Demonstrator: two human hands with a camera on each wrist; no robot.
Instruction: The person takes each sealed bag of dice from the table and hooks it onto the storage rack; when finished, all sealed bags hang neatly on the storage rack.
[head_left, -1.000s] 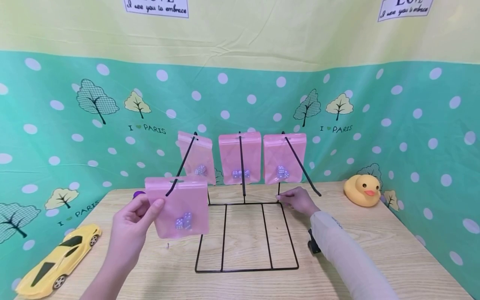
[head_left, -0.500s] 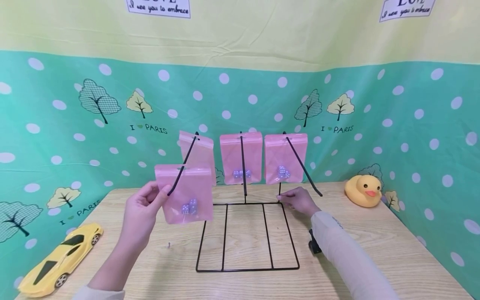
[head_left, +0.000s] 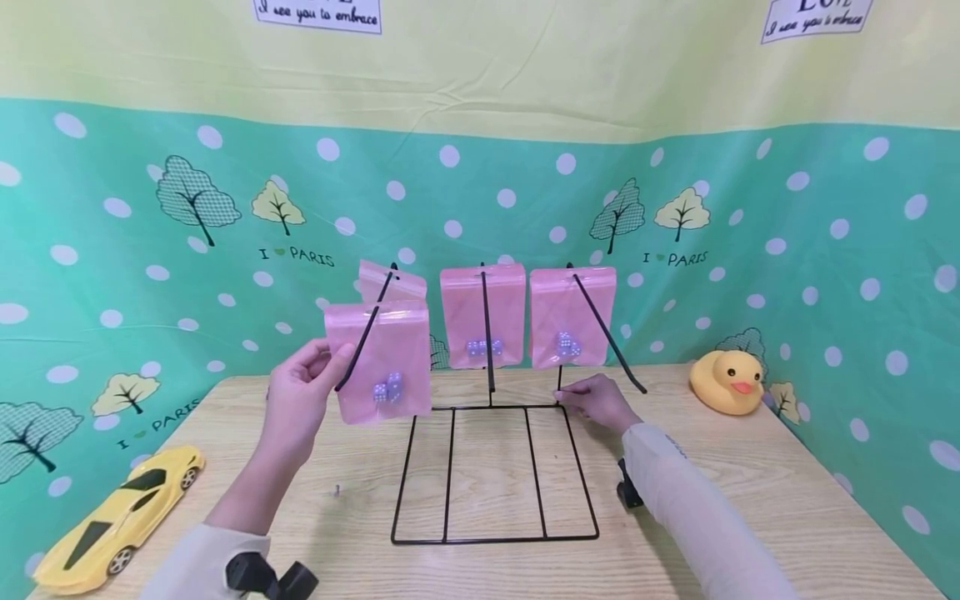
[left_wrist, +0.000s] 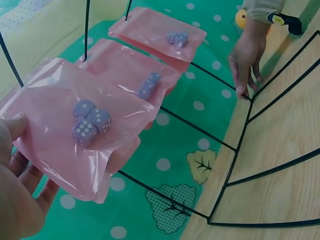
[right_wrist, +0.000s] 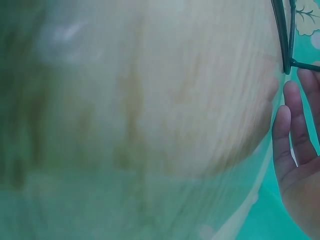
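My left hand pinches the left edge of a pink zip bag between thumb and fingers. Purple dice lie inside that bag. It hangs partway along the left prong of a black wire rack, in front of another pink bag on the same prong. My right hand holds the rack at its back right corner, thumb and forefinger at the upright's foot. In the right wrist view, the outer fingers extend beside the wire.
Pink bags of dice hang on the middle prong and right prong. A yellow toy car lies at left, a yellow rubber duck at right. Patterned cloth stands behind the wooden table. One tiny speck lies left of the rack.
My left hand has moved up and back to the right, sliding the bag along the left prong toward the bag behind it. The right hand has stayed at the rack's corner.
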